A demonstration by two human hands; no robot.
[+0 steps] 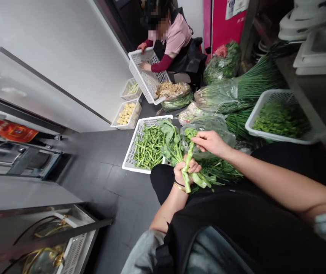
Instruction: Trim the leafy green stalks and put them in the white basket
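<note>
My left hand (187, 169) is closed around a bunch of leafy green stalks (177, 146), with cut stem ends poking out toward my lap. My right hand (208, 142) pinches one thick stalk with a small green floret (190, 133) near its top; this stalk slants down across my left hand. Just beyond them, a white perforated basket (128, 159) on the floor holds many short green stem pieces (148, 146). Loose greens (220, 171) lie below my right forearm, by my lap.
A co-worker (177, 42) tilts a white basket (142, 76) near pale shredded food (172, 90). Potato-like pieces (126, 114) fill a small basket by the wall. Bagged long green stalks (260, 82) and a basket of leafy herbs (281, 120) lie to the right. A metal rack (83, 224) stands lower left.
</note>
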